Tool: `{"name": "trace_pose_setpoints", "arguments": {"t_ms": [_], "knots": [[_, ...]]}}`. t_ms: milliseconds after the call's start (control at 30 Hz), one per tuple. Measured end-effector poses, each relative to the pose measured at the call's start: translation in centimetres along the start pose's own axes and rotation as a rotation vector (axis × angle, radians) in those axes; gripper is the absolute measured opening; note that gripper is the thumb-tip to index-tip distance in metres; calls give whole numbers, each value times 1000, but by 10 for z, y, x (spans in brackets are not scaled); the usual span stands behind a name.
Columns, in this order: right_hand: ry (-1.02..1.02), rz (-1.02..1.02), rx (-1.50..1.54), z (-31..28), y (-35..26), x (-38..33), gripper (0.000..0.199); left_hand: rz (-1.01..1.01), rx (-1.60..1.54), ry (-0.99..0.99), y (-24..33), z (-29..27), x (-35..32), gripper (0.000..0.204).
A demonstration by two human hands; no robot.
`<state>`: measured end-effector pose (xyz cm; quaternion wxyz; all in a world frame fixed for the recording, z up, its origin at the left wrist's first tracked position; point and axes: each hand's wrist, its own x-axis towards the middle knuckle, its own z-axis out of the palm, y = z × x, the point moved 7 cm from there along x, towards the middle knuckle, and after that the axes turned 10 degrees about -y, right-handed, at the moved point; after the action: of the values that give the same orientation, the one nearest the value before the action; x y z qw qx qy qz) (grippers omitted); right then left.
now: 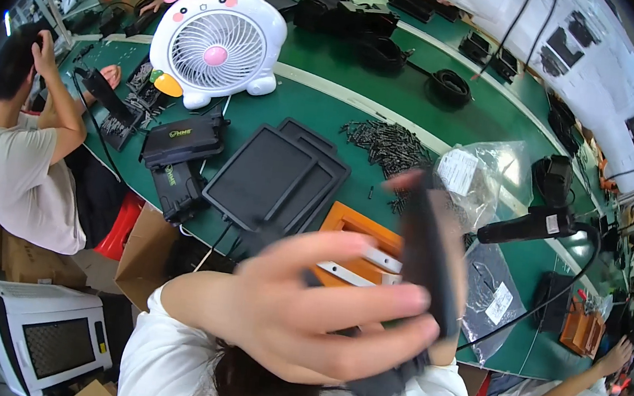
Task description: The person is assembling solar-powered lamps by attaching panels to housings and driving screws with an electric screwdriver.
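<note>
Your left hand (pixel 320 308) spreads wide, fingers loose against a flat black panel (pixel 428 250) raised above the green desk (pixel 327 113). Your right hand is hidden; its state cannot be told. The blurred panel could slip onto the orange fixture (pixel 353 225) below.

Bunny-shaped white desk fan (pixel 217 42) parked on the green table (pixel 319 112); pile of black screws (pixel 387 145) nearby; stacked black trays (pixel 277 174) too.

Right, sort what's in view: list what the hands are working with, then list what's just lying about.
In hand:
- left hand, fingers spread
- right hand gripping a dark flat part
- orange fixture just beyond

Lying about:
- rabbit-shaped fan
- stacked black trays
- pile of small dark screws
- plastic bag
</note>
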<state>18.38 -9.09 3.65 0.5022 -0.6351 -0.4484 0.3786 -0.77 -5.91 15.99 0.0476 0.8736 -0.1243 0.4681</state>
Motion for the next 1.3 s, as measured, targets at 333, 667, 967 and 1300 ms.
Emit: {"name": "trace_pose_setpoints", "arguments": {"t_ms": [333, 667, 967, 1300], "knots": [[-159, -316, 337, 29, -66, 19, 79, -301, 104, -238, -97, 21, -21, 18], [268, 37, 971, -97, 69, 248, 38, -1053, 78, -182, -147, -48, -166, 12], [226, 107, 542, -90, 64, 329, 65, -1193, -82, -364, -85, -13, -246, 18], [-501, -837, -737, 98, -77, 66, 70, -671, -659, -57, -96, 2, -125, 18]]}}
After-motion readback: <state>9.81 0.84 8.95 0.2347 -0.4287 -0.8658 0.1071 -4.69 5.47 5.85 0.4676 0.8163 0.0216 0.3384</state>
